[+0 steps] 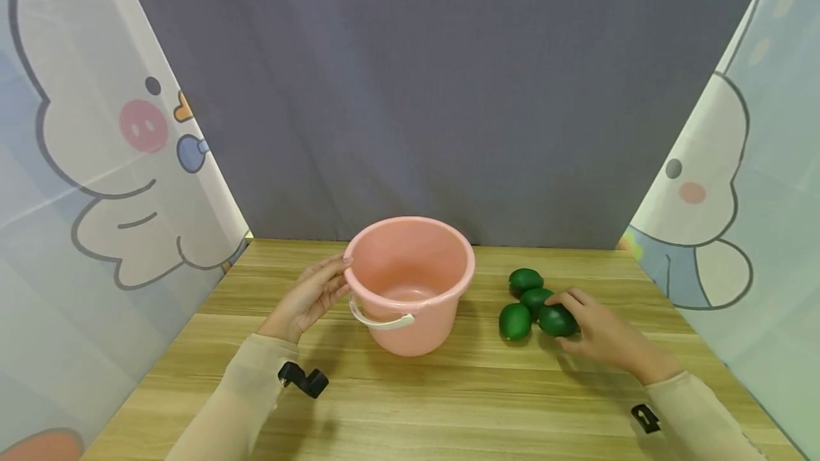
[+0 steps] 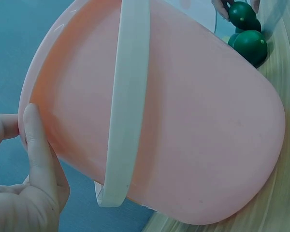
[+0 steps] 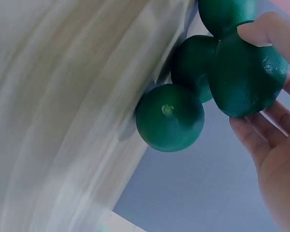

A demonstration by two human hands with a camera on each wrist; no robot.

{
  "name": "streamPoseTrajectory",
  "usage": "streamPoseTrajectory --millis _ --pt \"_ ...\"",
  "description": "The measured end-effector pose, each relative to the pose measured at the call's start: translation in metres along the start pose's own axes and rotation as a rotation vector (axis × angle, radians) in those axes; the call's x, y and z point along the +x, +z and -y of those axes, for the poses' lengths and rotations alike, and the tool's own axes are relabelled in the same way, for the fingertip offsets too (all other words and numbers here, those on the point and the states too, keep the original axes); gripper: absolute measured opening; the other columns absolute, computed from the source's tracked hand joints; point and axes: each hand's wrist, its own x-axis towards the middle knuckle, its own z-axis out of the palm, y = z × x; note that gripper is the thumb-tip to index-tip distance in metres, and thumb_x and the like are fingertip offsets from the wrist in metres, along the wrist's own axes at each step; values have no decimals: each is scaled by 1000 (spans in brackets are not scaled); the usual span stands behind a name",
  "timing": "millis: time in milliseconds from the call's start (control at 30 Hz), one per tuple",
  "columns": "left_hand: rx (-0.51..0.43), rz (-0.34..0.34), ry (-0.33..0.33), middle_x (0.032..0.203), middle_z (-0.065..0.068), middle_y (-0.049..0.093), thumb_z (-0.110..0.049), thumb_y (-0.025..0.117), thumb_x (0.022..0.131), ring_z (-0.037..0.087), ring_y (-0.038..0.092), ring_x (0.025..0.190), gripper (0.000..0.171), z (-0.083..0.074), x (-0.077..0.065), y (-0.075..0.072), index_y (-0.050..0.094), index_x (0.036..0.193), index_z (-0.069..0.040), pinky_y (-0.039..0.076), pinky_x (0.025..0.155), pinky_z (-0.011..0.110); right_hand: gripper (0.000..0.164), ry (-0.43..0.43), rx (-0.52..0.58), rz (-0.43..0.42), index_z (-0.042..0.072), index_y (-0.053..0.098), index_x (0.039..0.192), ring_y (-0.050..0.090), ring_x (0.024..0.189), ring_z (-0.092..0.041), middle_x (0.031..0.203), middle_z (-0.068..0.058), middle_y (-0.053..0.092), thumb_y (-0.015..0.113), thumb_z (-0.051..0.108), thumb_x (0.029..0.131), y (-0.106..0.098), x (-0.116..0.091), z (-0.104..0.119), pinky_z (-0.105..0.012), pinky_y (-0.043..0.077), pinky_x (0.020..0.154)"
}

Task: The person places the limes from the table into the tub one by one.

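Observation:
A pink bucket (image 1: 419, 333) stands upright on the table, its white handle (image 1: 381, 322) hanging down over the near side. My left hand (image 1: 310, 301) pinches the bucket's rim at its left, thumb and fingers showing at the edge in the left wrist view. To the right of the bucket lies a cluster of dark green limes. My right hand (image 1: 602, 336) grips one lime (image 3: 249, 72) between thumb and fingers at the cluster's right side. Three other limes are grouped beside it: a near one (image 1: 515, 322), a middle one (image 1: 535, 298) partly hidden, and a far one (image 1: 525, 281).
The wooden table (image 1: 448, 411) has light striped grain. A dark grey cloth (image 1: 416, 91) hangs along its back edge. Cartoon-printed curtains (image 1: 96, 183) flank both sides. Black camera mounts (image 1: 303, 379) sit at the sleeves.

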Motion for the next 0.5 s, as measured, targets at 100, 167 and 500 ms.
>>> streamPoseTrajectory --millis 100,167,500 --pt "4 -1 -3 108 6 59 -12 53 106 5 64 80 46 0 0 1 38 147 3 58 75 12 60 -10 -2 -12 6 62 115 63 91 -18 109 -4 58 90 7 62 -3 1 -3 -35 61 70" --pt "3 -4 -5 109 6 59 -12 53 106 5 64 80 46 0 0 0 38 147 3 58 74 12 60 -15 -6 -19 5 62 115 63 92 -19 109 -4 58 91 7 62 -6 3 -5 -37 61 70" --pt "-7 18 5 107 7 60 -11 53 105 5 64 79 48 2 1 0 36 147 5 58 73 12 60 -36 -25 -38 4 62 117 63 95 -21 112 -5 60 89 10 64 -19 12 -10 -41 61 72"
